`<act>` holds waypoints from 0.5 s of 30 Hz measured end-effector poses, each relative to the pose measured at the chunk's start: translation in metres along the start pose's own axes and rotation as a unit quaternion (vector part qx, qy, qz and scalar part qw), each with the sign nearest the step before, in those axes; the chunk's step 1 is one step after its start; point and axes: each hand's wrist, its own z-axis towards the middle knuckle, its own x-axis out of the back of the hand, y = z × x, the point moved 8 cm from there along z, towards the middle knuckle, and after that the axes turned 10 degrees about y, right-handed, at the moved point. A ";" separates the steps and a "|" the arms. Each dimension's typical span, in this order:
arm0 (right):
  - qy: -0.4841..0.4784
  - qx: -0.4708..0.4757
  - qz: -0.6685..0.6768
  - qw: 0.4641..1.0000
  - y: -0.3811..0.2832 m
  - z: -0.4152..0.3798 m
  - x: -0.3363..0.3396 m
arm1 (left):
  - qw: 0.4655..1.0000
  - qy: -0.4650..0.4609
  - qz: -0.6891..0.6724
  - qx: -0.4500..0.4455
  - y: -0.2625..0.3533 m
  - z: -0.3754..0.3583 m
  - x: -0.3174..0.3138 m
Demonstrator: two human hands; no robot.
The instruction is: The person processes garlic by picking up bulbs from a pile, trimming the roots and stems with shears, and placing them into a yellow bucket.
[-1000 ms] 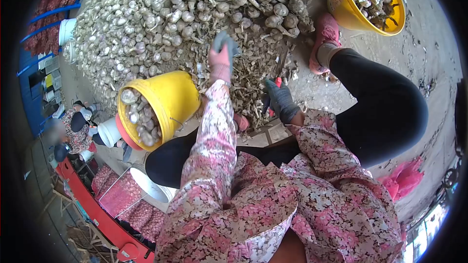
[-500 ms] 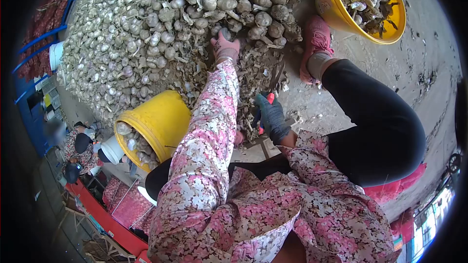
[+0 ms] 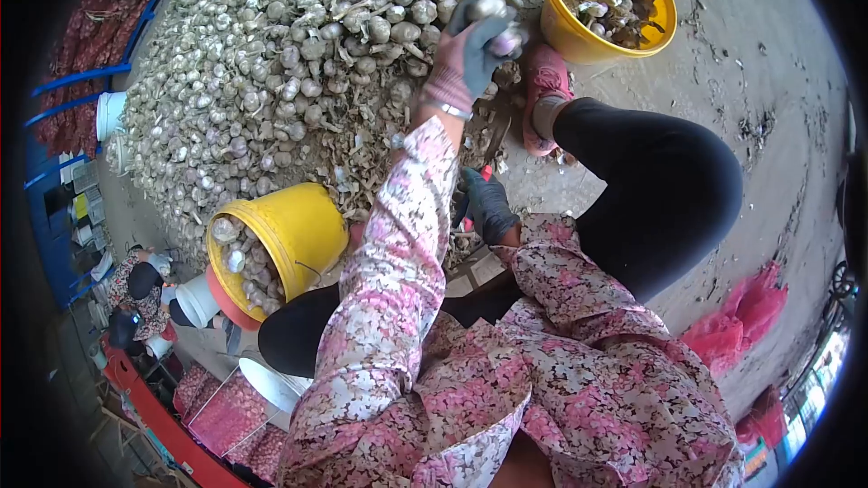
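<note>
My left hand (image 3: 466,59), in a pink and grey glove, is raised over the near edge of the garlic pile (image 3: 298,45). Its fingers are closed round garlic bulbs (image 3: 489,7), one pale and one purplish. Lower down, my right hand (image 3: 491,208) wears a dark glove and grips red-handled shears (image 3: 486,173), mostly hidden by the fingers. Dry husks and stalks (image 3: 362,158) litter the ground between the pile and my legs. An upright yellow bucket (image 3: 565,36) of garlic bulbs stands just right of my left hand.
Left of my left sleeve a second yellow bucket (image 3: 312,226) lies tilted, with bulbs inside. My pink shoe (image 3: 546,90) is beside the upright bucket. A red mesh bag (image 3: 737,321) lies at right. Another person (image 3: 140,294) works at far left near white buckets (image 3: 194,298).
My left hand has lifted from the pile and moved right and up, now with bulbs in its fingers. My right hand keeps the shears low. The view has shifted slightly.
</note>
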 end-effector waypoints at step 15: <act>0.049 0.051 0.020 0.997 -0.016 -0.005 -0.006 | 0.887 0.362 0.249 0.143 -0.089 -0.007 0.242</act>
